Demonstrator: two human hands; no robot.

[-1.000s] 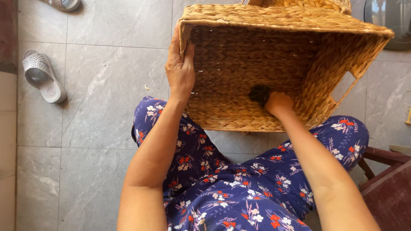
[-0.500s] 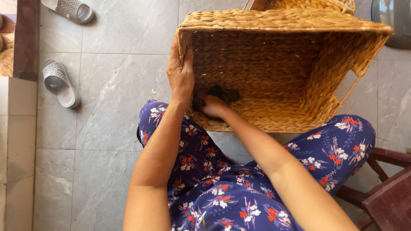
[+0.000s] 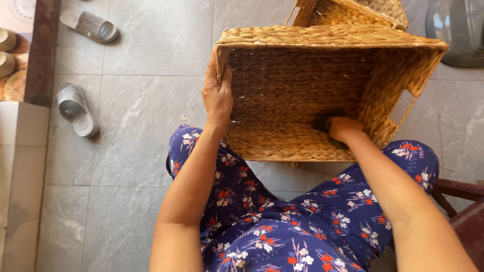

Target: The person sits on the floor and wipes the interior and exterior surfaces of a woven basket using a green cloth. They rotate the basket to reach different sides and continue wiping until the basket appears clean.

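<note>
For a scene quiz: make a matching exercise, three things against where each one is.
Things:
1. left hand
2. right hand
3. grey slippers

Places:
A. on the tiled floor, to the person's left
B. gripping the woven basket's left rim
C. inside the basket, pressing a dark pad on the weave

Pairs: 1-B, 2-C, 3-A

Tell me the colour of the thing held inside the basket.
Dark, blackish-green pad under the right hand; head view.
</note>
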